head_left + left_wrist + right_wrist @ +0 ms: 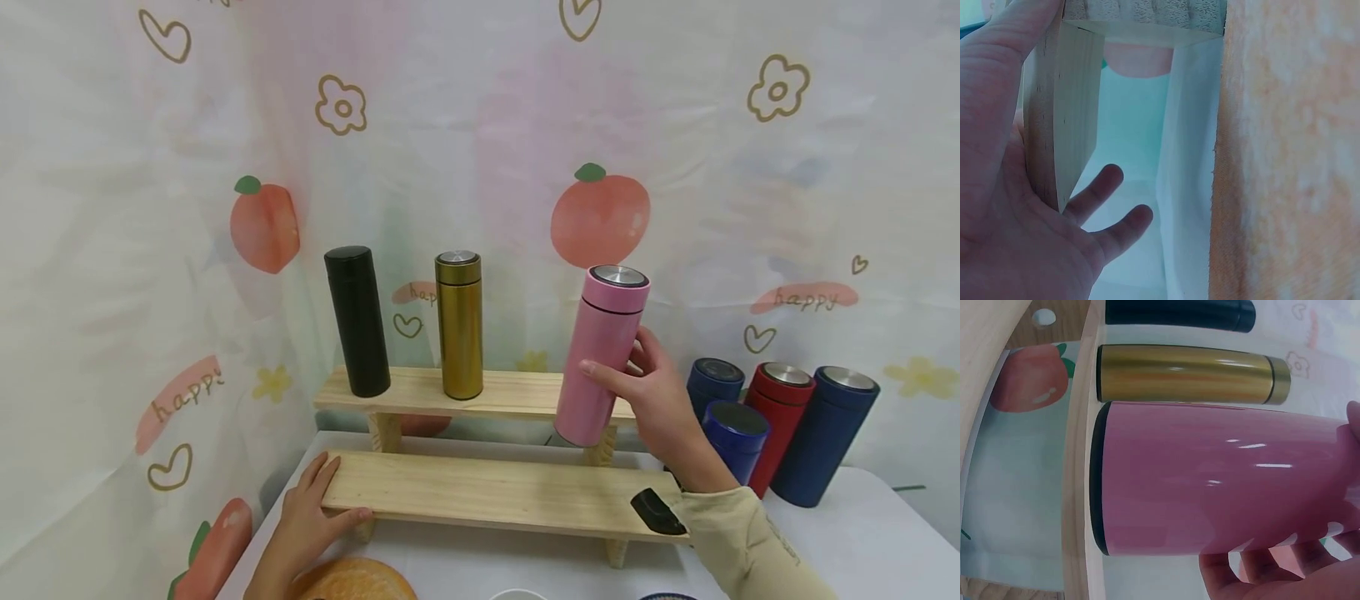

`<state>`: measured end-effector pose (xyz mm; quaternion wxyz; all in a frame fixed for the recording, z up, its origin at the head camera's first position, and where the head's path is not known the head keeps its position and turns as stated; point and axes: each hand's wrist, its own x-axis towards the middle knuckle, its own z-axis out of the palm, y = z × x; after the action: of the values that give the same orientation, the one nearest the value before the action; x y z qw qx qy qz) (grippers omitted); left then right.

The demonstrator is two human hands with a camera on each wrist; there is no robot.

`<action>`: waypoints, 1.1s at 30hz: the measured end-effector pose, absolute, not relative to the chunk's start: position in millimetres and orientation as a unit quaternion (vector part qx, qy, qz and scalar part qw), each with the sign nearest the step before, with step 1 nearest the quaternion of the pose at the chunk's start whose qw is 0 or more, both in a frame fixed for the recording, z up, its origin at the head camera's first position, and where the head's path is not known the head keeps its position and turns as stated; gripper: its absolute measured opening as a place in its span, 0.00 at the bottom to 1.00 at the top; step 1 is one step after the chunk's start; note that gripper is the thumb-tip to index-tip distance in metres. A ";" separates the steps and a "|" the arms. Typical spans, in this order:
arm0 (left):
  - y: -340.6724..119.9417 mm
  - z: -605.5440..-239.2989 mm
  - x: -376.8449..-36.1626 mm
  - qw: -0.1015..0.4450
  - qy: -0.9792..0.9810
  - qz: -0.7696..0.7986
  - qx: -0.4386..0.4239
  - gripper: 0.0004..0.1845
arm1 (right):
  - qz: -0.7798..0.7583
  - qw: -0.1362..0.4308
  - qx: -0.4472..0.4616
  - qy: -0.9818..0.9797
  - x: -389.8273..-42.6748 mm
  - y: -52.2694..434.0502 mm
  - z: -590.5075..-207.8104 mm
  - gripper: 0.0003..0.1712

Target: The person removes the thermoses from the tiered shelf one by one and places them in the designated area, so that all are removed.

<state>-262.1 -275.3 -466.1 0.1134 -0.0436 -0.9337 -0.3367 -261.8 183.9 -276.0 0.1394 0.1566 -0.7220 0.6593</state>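
My right hand (pixel 633 367) grips a pink flask (pixel 603 354) with a steel lid, tilted slightly, its base at the right end of the upper wooden shelf (pixel 517 392). In the right wrist view my fingers (pixel 1260 569) wrap the pink flask (pixel 1210 481), whose base is against the shelf board (pixel 1079 487). A black flask (pixel 357 321) and a gold flask (pixel 459 325) stand upright on that shelf. My left hand (pixel 333 496) holds the left end of the lower shelf (pixel 495 492), thumb on its front edge. In the left wrist view the board (pixel 1063 112) sits between thumb and fingers (pixel 1110 206).
Several blue flasks (pixel 821 433) and a red flask (pixel 780 412) stand on the white table to the right of the shelf. An orange round object (pixel 352 579) lies at the near edge by my left arm. A printed curtain (pixel 600 217) hangs close behind.
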 end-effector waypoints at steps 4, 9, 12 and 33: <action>-276.5 -466.7 -261.1 0.122 -0.933 -0.334 -0.049 0.57 | 0.650 0.143 0.151 -0.731 -253.8 189.2 -279.3 0.47; -276.3 -466.8 -261.9 0.133 -0.932 -0.332 -0.057 0.57 | 0.631 0.152 0.139 -0.748 -247.4 199.1 -286.0 0.47; -276.5 -467.3 -262.1 0.147 -0.930 -0.330 -0.064 0.56 | 0.631 0.154 0.135 -0.748 -244.9 204.9 -289.9 0.48; -276.4 -466.0 -261.9 0.129 -0.933 -0.331 -0.058 0.57 | 0.631 0.152 0.081 -0.756 -227.2 245.3 -318.2 0.44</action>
<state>-261.9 -276.4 -466.0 0.1288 -0.0575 -0.9329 -0.3313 -227.2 245.3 -318.2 0.1521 0.0807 -0.7563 0.6311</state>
